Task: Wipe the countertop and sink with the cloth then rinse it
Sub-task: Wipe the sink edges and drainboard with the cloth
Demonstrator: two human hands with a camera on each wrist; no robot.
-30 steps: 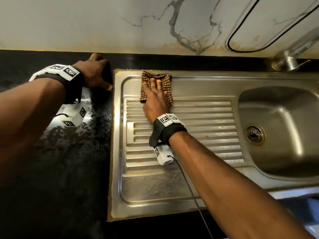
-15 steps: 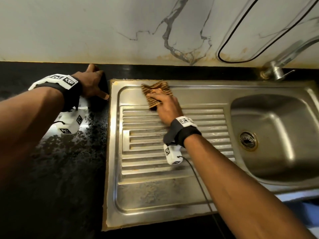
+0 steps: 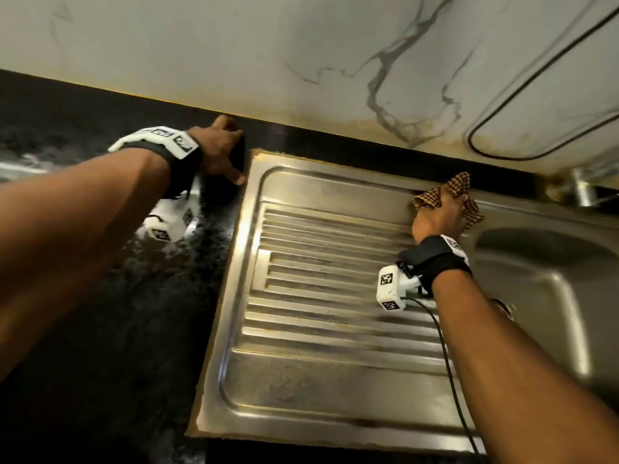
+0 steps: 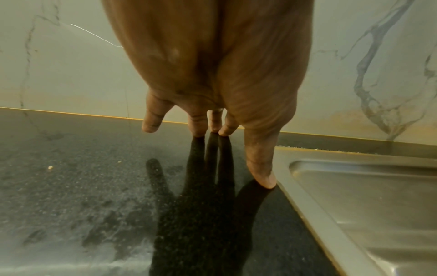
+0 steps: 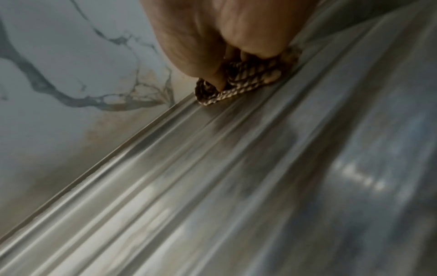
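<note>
A brown checked cloth lies bunched on the back rim of the steel sink, just left of the basin. My right hand holds it down against the steel. In the right wrist view, blurred by motion, the fingers curl into the cloth's folds beside the marble wall. My left hand rests on the black countertop by the sink's left edge. Its straight fingertips and thumb touch the glossy stone and hold nothing.
The ribbed drainboard fills the middle. A tap stands at the back right, close to the cloth. A black cable loops on the marble wall. Wet streaks and crumbs mark the countertop.
My right hand has swept the cloth to the right along the sink's back rim, from the drainboard's back left corner to the basin side, bunching it. The left hand has stayed put.
</note>
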